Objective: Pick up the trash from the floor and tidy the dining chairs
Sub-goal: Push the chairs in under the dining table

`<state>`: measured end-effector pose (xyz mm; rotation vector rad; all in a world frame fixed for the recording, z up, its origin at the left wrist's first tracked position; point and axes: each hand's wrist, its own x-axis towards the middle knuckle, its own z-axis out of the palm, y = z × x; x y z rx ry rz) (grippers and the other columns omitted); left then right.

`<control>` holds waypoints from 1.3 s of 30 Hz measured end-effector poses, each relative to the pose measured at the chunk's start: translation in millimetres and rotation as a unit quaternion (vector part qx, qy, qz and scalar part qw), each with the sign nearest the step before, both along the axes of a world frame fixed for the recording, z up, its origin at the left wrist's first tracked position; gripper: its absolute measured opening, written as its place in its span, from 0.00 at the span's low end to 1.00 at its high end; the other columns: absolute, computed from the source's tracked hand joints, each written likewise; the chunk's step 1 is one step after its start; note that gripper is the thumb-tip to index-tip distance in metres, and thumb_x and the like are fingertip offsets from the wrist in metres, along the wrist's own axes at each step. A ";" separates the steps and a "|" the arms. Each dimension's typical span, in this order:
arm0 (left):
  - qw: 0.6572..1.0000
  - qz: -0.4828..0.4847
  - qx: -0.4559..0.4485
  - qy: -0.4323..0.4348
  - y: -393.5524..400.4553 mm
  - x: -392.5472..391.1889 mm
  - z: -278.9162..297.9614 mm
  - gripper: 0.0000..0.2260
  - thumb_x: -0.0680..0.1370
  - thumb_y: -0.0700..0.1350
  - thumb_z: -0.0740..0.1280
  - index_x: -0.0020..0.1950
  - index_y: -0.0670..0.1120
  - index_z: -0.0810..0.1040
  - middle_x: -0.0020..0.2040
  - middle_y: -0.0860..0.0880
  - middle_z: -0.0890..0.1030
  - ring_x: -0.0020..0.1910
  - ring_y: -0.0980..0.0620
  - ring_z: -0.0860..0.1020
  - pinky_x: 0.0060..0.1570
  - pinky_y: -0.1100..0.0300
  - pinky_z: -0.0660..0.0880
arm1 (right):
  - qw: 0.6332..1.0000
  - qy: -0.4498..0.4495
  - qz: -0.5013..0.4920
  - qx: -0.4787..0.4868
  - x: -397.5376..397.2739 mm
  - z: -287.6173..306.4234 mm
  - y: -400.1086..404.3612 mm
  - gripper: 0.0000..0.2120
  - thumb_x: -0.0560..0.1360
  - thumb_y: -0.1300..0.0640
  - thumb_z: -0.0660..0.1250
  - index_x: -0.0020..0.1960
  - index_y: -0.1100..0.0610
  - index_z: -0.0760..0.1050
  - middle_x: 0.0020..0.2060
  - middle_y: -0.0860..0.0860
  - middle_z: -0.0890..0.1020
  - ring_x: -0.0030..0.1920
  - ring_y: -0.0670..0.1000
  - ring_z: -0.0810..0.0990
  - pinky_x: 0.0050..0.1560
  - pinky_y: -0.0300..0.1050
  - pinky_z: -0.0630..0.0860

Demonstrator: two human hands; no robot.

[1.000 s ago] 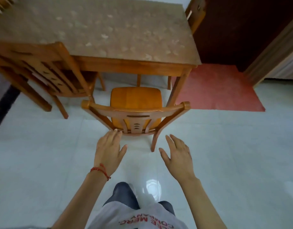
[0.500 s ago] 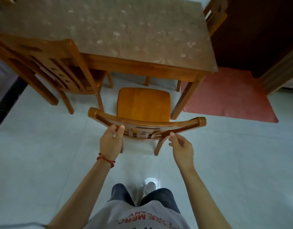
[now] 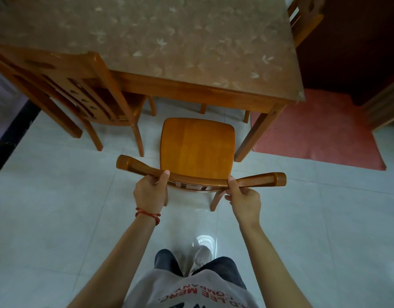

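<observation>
A wooden dining chair [image 3: 197, 147] stands in front of me, facing the dining table [image 3: 147, 41], its seat wholly out from under the table edge. My left hand [image 3: 150, 192] grips the left part of the chair's curved top rail, thumb over the top. My right hand [image 3: 243, 200] grips the rail on the right side. A second wooden chair [image 3: 80, 92] stands at the left, pushed partly under the table. No trash shows on the floor.
A red mat [image 3: 320, 132] lies on the pale tiled floor to the right of the table leg [image 3: 256, 134]. Another chair back [image 3: 302, 16] shows at the table's far right corner. A dark doorway lies beyond the mat. My legs and one shoe [image 3: 201, 256] are below.
Both hands reached forward from open in the air to the chair's top rail and closed round it. The view moved closer to the chair and table.
</observation>
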<state>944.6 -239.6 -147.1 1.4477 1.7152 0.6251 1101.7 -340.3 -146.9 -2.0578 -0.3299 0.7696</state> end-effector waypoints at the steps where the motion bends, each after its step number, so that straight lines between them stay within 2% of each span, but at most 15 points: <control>1: 1.000 0.001 0.002 -0.002 0.4 0.2 -0.6 0.17 0.76 0.51 0.63 0.31 0.42 0.73 0.27 0.49 0.74 0.29 0.56 0.71 0.33 0.64 0.62 | 1.000 0.001 0.002 0.003 0.3 -0.9 0.1 0.17 0.74 0.45 0.62 0.32 0.54 0.76 0.30 0.51 0.81 0.36 0.50 0.82 0.46 0.50 0.79; 3: 1.000 0.008 0.003 -0.008 -0.1 1.3 -1.2 0.17 0.75 0.51 0.64 0.29 0.43 0.73 0.26 0.52 0.73 0.29 0.58 0.71 0.33 0.67 0.62 | 1.000 0.000 0.006 0.008 0.8 -2.7 0.0 0.16 0.75 0.46 0.62 0.31 0.52 0.75 0.29 0.49 0.80 0.35 0.48 0.81 0.44 0.47 0.78; 7: 0.999 0.030 -0.025 -0.031 1.4 4.3 -3.6 0.18 0.73 0.52 0.68 0.35 0.36 0.77 0.29 0.47 0.76 0.31 0.55 0.72 0.33 0.66 0.64 | 1.000 -0.010 0.010 0.018 1.3 -3.6 1.2 0.16 0.75 0.47 0.62 0.31 0.51 0.74 0.29 0.49 0.79 0.33 0.45 0.80 0.38 0.39 0.75; 10: 0.998 0.040 -0.024 -0.046 6.2 7.4 -5.8 0.17 0.72 0.52 0.68 0.38 0.37 0.78 0.34 0.45 0.79 0.35 0.51 0.75 0.41 0.61 0.69 | 0.999 -0.024 0.009 0.023 2.6 -5.1 4.9 0.15 0.75 0.47 0.62 0.31 0.51 0.74 0.28 0.49 0.79 0.32 0.44 0.79 0.36 0.34 0.72; 14: 0.998 0.041 -0.010 -0.051 18.6 12.2 -7.1 0.17 0.73 0.52 0.68 0.40 0.37 0.79 0.37 0.45 0.80 0.39 0.48 0.76 0.49 0.56 0.71 | 0.999 -0.028 0.004 0.027 6.3 -9.0 16.8 0.15 0.74 0.47 0.62 0.31 0.49 0.74 0.28 0.46 0.79 0.32 0.44 0.80 0.37 0.35 0.73; 18: 0.998 0.041 0.003 -0.048 38.0 17.8 -8.6 0.18 0.73 0.52 0.67 0.39 0.36 0.79 0.36 0.45 0.80 0.38 0.48 0.76 0.48 0.56 0.71 | 0.999 -0.030 0.001 0.032 11.8 -10.8 34.2 0.16 0.74 0.47 0.62 0.31 0.51 0.75 0.27 0.47 0.79 0.31 0.44 0.80 0.38 0.36 0.75; 29: 0.996 0.041 0.010 -0.077 96.4 38.4 -11.9 0.17 0.73 0.52 0.68 0.40 0.37 0.80 0.35 0.45 0.80 0.38 0.49 0.78 0.44 0.58 0.69 | 0.998 -0.030 -0.018 0.046 31.4 -12.1 88.9 0.15 0.74 0.46 0.63 0.31 0.50 0.74 0.29 0.47 0.79 0.32 0.44 0.80 0.38 0.37 0.76; 35: 0.995 0.043 0.002 -0.091 124.4 51.2 -14.3 0.18 0.71 0.53 0.69 0.39 0.36 0.80 0.37 0.42 0.83 0.41 0.46 0.81 0.47 0.54 0.75 | 0.998 -0.018 -0.021 0.053 45.2 -11.4 113.9 0.14 0.74 0.46 0.63 0.33 0.51 0.75 0.29 0.46 0.80 0.33 0.43 0.81 0.36 0.36 0.76; 39: 0.995 0.040 0.004 -0.096 141.2 61.8 -15.0 0.18 0.71 0.53 0.69 0.39 0.36 0.80 0.36 0.42 0.82 0.41 0.45 0.81 0.41 0.60 0.74 | 0.998 -0.021 -0.020 0.047 58.6 -14.0 131.9 0.15 0.74 0.45 0.64 0.32 0.52 0.76 0.30 0.50 0.82 0.34 0.47 0.82 0.39 0.42 0.79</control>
